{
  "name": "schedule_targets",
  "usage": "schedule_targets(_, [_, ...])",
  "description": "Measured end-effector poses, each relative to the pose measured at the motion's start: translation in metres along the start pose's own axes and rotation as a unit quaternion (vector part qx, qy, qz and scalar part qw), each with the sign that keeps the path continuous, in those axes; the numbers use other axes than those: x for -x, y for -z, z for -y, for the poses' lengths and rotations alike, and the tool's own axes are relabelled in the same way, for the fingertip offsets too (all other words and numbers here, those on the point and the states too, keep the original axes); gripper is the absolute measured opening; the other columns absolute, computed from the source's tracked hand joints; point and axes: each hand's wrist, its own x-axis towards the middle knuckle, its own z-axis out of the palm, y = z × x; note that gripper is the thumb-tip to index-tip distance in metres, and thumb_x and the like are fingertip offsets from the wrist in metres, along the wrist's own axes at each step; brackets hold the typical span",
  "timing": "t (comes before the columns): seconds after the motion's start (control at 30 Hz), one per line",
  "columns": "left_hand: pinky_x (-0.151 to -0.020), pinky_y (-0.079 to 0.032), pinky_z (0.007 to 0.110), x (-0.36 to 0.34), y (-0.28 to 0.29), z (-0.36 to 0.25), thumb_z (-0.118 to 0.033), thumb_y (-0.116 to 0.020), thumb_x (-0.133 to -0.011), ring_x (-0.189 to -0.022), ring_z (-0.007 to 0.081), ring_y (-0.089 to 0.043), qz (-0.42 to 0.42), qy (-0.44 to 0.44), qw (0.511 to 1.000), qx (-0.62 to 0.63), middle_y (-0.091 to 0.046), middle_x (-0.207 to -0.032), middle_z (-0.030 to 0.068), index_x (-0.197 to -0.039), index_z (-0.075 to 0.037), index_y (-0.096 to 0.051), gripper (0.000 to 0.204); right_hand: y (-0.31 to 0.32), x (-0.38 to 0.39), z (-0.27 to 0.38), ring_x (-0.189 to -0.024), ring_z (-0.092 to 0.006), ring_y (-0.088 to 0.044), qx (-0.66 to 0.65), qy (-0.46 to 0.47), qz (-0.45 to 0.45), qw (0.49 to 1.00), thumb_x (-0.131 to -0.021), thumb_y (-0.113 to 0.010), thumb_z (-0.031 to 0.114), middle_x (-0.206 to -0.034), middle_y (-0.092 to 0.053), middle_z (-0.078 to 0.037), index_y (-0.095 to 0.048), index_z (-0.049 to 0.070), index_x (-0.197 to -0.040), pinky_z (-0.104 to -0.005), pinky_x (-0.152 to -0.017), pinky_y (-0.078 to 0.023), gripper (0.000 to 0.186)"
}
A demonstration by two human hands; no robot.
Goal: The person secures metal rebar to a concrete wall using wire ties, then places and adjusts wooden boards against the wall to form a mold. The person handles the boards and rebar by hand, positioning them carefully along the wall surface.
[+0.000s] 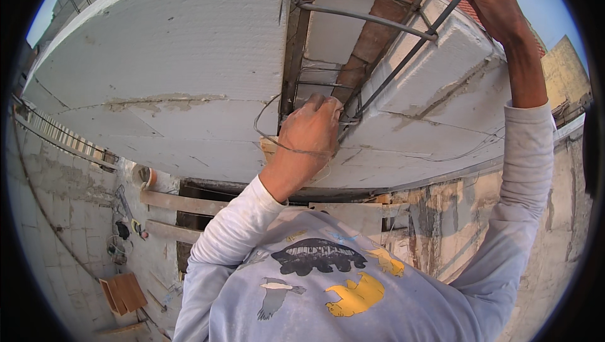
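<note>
My left hand (310,129) is closed at the mouth of a narrow channel between white blocks, with a thin tie wire (257,121) looping out of it and around its wrist side. The fingertips are hidden behind the knuckles. Inside the channel runs a rebar cage, with a bent stirrup (365,17) crossing between its long bars. High at the upper right, my right hand (490,3) is curled at a long steel rebar (413,54), which passes in front of it. The frame's upper edge cuts off part of that hand.
A large white block wall (170,46) stands left of the channel, and another white block (441,71) right of it. Below lie wooden planks (183,203) beside a dark opening, a reddish-brown hollow brick (123,293) and a hose or cable (47,216) along the lower left.
</note>
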Motion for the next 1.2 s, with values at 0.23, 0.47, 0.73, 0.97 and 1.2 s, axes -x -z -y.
schedule_targets(0.23, [-0.075,-0.053,0.049,0.014,0.007,-0.004,-0.011,-0.059,-0.1,-0.087,0.0434,-0.067,0.014,0.015,0.997,0.076,-0.07,-0.096,0.0199,-0.106,-0.002,-0.066,0.013,-0.011,0.0,0.006,-0.114,-0.0282,-0.067,0.014,0.025,0.019,0.999,-0.11,-0.05,0.037,-0.141,-0.059,-0.021,-0.021,0.004,-0.163,-0.0458,-0.1,-0.057,0.068])
schedule_targets(0.47, [-0.071,-0.05,0.049,-0.003,0.013,-0.002,-0.017,-0.059,-0.101,-0.08,0.0473,-0.064,0.078,0.073,0.993,0.056,-0.065,-0.079,0.0244,-0.098,0.002,-0.065,0.02,-0.032,0.004,0.02,-0.119,-0.0311,-0.065,0.051,0.03,-0.011,0.998,-0.109,-0.049,0.044,-0.142,-0.057,-0.024,-0.021,0.003,-0.163,-0.0465,-0.103,-0.055,0.073])
schedule_targets(0.73, [-0.071,-0.049,0.051,-0.007,0.003,-0.003,-0.016,-0.059,-0.101,-0.081,0.0473,-0.064,0.046,0.065,0.995,0.063,-0.067,-0.085,0.0251,-0.099,0.001,-0.066,0.018,0.053,-0.024,-0.065,-0.123,-0.0335,-0.063,-0.07,-0.035,0.022,0.997,-0.109,-0.046,0.048,-0.145,-0.054,-0.026,-0.021,0.003,-0.163,-0.0476,-0.106,-0.054,0.075])
schedule_targets(0.97, [-0.07,-0.051,0.051,0.012,0.004,0.003,-0.015,-0.059,-0.101,-0.08,0.0438,-0.067,0.04,0.048,0.998,0.02,-0.069,-0.085,0.0218,-0.104,-0.002,-0.065,0.015,-0.026,0.007,0.02,-0.121,-0.0316,-0.064,0.098,-0.028,-0.03,0.994,-0.109,-0.047,0.05,-0.143,-0.056,-0.023,-0.028,0.0,-0.16,-0.0462,-0.106,-0.053,0.074])
schedule_targets(1.2, [-0.065,-0.051,0.051,0.004,0.012,-0.002,-0.015,-0.06,-0.1,-0.074,0.0438,-0.067,0.081,0.039,0.996,0.027,-0.068,-0.078,0.0212,-0.098,-0.001,-0.063,0.014,-0.021,0.003,0.008,-0.121,-0.0289,-0.064,0.058,-0.021,-0.017,0.998,-0.109,-0.047,0.049,-0.14,-0.059,-0.021,-0.034,-0.003,-0.156,-0.0438,-0.105,-0.053,0.072])
